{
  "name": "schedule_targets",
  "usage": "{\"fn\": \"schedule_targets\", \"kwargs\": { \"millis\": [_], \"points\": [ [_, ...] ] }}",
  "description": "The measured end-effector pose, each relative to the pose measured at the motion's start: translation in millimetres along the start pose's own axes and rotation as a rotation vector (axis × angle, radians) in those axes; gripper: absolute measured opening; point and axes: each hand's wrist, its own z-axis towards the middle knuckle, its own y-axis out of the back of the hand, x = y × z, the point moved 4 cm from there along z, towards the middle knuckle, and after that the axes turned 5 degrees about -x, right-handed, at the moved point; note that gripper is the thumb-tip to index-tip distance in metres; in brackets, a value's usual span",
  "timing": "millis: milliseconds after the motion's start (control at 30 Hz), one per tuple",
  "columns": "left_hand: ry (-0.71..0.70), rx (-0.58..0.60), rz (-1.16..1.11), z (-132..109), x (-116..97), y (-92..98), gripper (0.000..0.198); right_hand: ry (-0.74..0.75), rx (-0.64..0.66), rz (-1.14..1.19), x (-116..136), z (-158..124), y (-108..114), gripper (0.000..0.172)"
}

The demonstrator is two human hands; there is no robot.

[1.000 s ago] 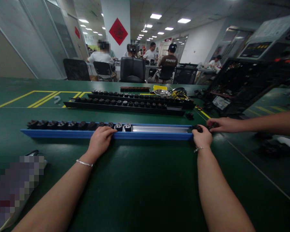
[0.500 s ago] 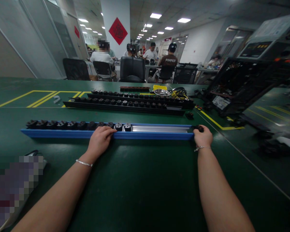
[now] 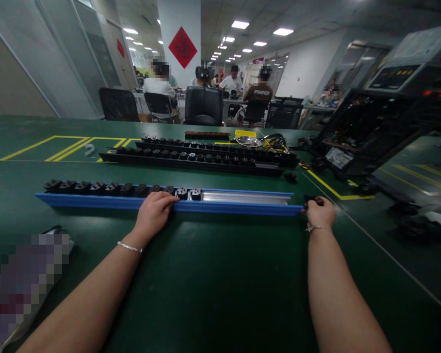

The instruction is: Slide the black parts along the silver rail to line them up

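Green counter (image 3: 220, 274), blue rail (image 3: 238, 208) lying across it. Left hand (image 3: 157, 212) clamped over rail's near wall. Right hand (image 3: 320, 212) closed on black part (image 3: 309, 200), just shifted off rail's right end, baring it; part thus outside channel. Black modules (image 3: 112, 188) fill rail's left stretch, right stretch unfilled. Black rails (image 3: 191, 164) beyond blue one.
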Motion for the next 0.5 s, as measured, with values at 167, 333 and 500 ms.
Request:
{"fn": "schedule_targets", "kwargs": {
  "millis": [167,333,500],
  "points": [
    [0.018,-0.001,-0.001,0.5,-1.3,1.5,0.027,-0.032,-0.016,-0.046,-6.4,1.1,0.9,0.045],
    [0.033,-0.003,-0.01,0.6,-3.0,1.9,0.027,0.08,0.021,-0.285,-3.8,10.7,-4.9,0.043],
    [0.035,-0.019,-0.004,-0.8,-3.0,1.1,0.026,0.132,0.105,-0.43,-9.8,31.0,-21.8,0.038]
  ]
}}
